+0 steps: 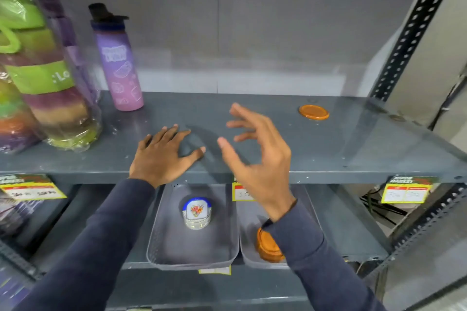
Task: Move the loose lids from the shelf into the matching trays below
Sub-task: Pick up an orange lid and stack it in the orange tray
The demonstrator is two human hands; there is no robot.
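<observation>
One loose orange lid lies flat on the grey shelf, toward the back right. My right hand hovers above the shelf's front middle, fingers spread and empty, well left of that lid. My left hand rests palm down on the shelf near the front edge, holding nothing. Below, the left grey tray holds a stack of white lids with blue rims and a flower print. The right grey tray holds a stack of orange lids, partly hidden by my right sleeve.
A purple water bottle stands at the shelf's back left. Wrapped green and multicoloured bottles crowd the far left. Yellow price tags hang on the shelf's front edge. A perforated black upright bounds the right side.
</observation>
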